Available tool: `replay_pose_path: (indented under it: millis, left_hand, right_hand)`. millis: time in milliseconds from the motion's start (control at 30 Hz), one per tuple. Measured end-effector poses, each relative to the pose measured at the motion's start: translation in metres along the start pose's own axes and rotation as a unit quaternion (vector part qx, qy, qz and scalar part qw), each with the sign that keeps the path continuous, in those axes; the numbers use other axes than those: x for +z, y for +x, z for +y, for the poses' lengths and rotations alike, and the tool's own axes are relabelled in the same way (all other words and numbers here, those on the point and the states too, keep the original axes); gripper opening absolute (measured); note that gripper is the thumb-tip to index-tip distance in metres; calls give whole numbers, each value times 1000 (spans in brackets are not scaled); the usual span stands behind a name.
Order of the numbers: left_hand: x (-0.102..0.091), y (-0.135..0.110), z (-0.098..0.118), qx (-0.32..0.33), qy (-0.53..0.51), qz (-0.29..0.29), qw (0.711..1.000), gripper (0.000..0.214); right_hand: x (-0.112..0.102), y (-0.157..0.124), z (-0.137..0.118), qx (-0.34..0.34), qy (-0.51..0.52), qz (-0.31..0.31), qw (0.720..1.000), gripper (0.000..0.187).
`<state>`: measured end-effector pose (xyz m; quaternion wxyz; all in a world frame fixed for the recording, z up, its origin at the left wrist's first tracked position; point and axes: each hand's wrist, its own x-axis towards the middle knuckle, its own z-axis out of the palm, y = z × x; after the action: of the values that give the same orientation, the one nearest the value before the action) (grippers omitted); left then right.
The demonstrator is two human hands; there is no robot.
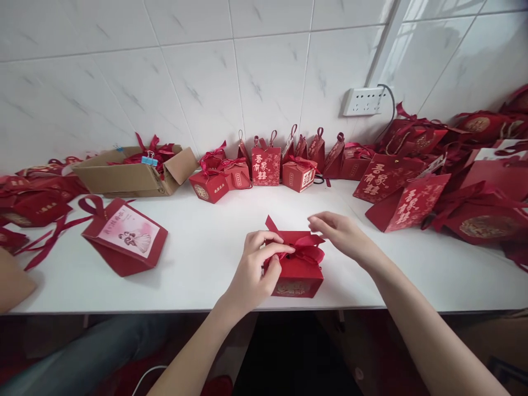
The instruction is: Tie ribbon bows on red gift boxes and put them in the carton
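Note:
In front of me near the table's front edge sits a small red gift box (303,280) with gold print on its front. A red ribbon bow (308,254) is tied on top. My left hand (260,267) is closed on the left part of the bow, thumb and fingers pinching the ribbon and resting against the box. At the box's upper right, my right hand (336,231) hovers just beside a ribbon end, thumb and fingertips pressed together. Whether ribbon lies between those fingertips is hidden.
A red box with a picture card (131,234) stands at left. Behind it is an open cardboard box (124,181) holding ribbon. Finished red boxes (266,165) line the tiled wall, and more (487,220) are heaped at right. Another person's hand (14,280) shows at the left edge.

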<state>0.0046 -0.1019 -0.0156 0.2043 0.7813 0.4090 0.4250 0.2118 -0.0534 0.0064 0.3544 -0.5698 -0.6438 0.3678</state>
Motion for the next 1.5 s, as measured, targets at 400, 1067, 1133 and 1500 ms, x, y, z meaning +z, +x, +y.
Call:
replay_pose_path:
  millis: [400, 1067, 1133, 1500]
  left_hand:
    - [1, 1, 8, 102, 101, 46, 989, 31]
    - [-3, 9, 1, 96, 80, -12, 992, 37]
    - [-2, 9, 0, 98, 74, -12, 992, 36]
    - [5, -15, 2, -174, -74, 111, 976, 23]
  right_hand:
    - [-5, 23, -2, -40, 47, -113, 992, 44]
    - [3, -57, -18, 3, -12, -28, 1000, 57]
    - [9, -60, -17, 0, 16, -47, 999, 53]
    - [21, -49, 6, 52, 290, -87, 952, 40]
